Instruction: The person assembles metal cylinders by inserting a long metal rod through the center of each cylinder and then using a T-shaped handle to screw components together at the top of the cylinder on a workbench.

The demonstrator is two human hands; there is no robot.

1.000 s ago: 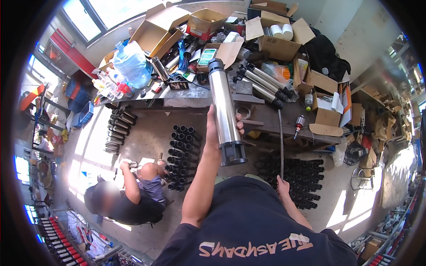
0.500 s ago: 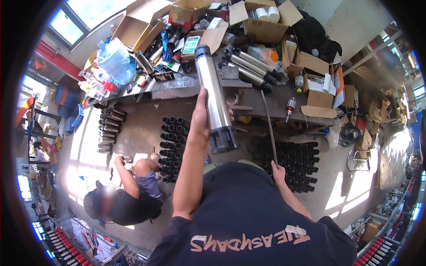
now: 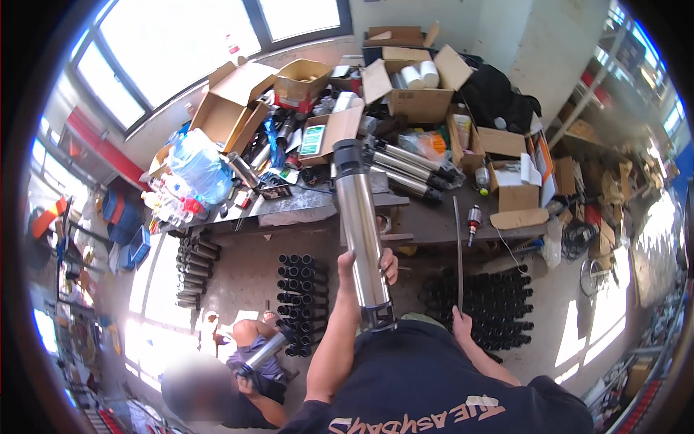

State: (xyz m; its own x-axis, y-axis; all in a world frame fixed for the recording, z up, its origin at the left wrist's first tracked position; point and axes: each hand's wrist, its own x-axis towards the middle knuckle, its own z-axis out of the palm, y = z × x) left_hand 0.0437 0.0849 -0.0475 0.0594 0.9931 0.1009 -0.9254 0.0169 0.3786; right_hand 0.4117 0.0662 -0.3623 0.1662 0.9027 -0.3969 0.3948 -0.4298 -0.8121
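Note:
Wrapped round the lower part of a shiny steel cylinder with black end fittings (image 3: 361,230) is my left hand (image 3: 347,276). The cylinder stands nearly upright in front of my body, its slotted black lower end close to my shirt. My right hand (image 3: 462,324), to the right, is closed on the lower end of a long thin metal bar (image 3: 458,253). The bar points away toward the workbench (image 3: 434,223). Behind the held cylinder, several similar steel cylinders (image 3: 408,170) lie on the bench.
Rows of black-ended tubes stand on the floor at left (image 3: 300,296) and right (image 3: 491,307). A crouching co-worker (image 3: 256,362) at lower left holds another steel cylinder (image 3: 266,352). Cardboard boxes (image 3: 419,105), a plastic bag (image 3: 206,165) and a red-and-silver tool (image 3: 473,223) are on the bench.
The view has tilted up, showing more of the window and wall. My held cylinder sits lower in view, nearer my body. The co-worker has raised a steel cylinder.

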